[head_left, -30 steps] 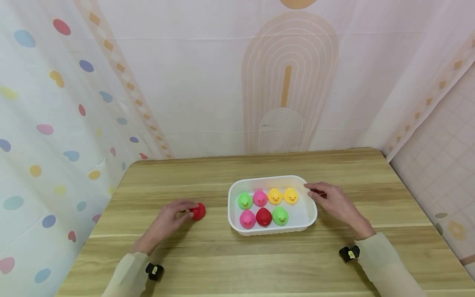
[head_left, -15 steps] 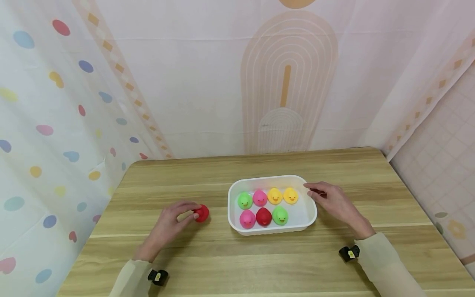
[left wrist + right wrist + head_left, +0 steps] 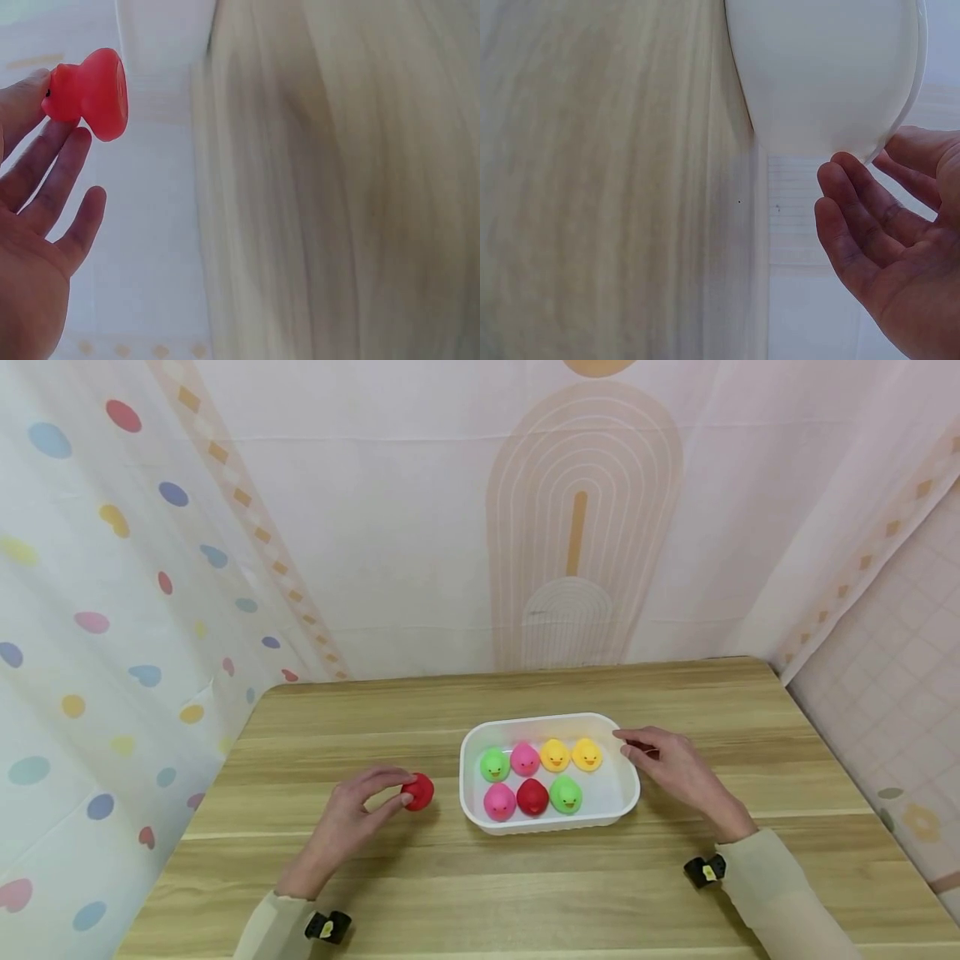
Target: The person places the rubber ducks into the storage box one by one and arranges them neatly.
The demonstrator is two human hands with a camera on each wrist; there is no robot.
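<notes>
My left hand (image 3: pixel 351 814) pinches a red rubber duck (image 3: pixel 418 792) by its head between thumb and fingers, just left of the white plastic basket (image 3: pixel 480 828). In the left wrist view the duck (image 3: pixel 96 94) hangs above the table, its flat base turned away from the palm. At the basket's right end, my right hand (image 3: pixel 678 768) grips the rim with thumb and fingertips. The right wrist view has the basket's outer wall (image 3: pixel 817 75) above the fingers. Seven-odd is not counted: several ducks in two rows fill the basket, among them a green duck (image 3: pixel 495 766) and a red duck (image 3: pixel 533 797).
The basket stands on a wood-grain table (image 3: pixel 480 902). Bare floor of the basket shows at its right end, beside the yellow duck (image 3: pixel 587 755) and the green duck (image 3: pixel 566 795). A patterned curtain (image 3: pixel 390 527) hangs behind the table and along its left side.
My left hand has moved right with the red duck, from the table towards the basket, and the duck has come up. The right hand and the basket have stayed in place.
</notes>
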